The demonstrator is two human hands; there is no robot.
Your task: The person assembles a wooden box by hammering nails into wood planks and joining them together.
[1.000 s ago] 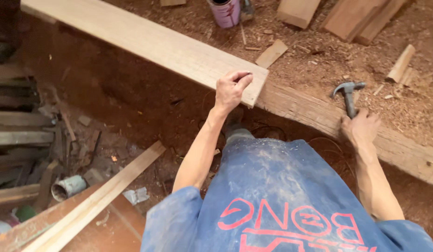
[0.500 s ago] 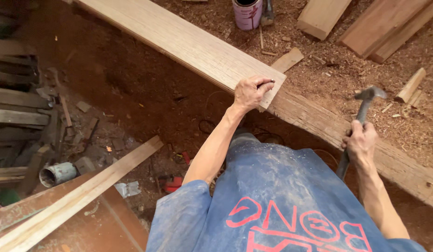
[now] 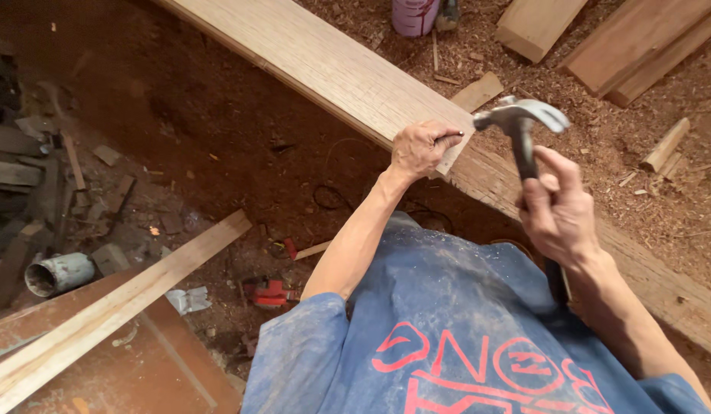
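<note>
your left hand pinches small nail at end of light plank, plank resting on rough beam. right hand wrapped tight round claw hammer handle, head just right of nail. tap lightly first, keep fingers low, nail upright.

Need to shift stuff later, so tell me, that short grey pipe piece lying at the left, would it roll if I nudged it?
Probably: the grey pipe piece is round and lies on its side. Scrap wood beside it would likely stop it soon. It looks hollow, so perhaps light.
</note>
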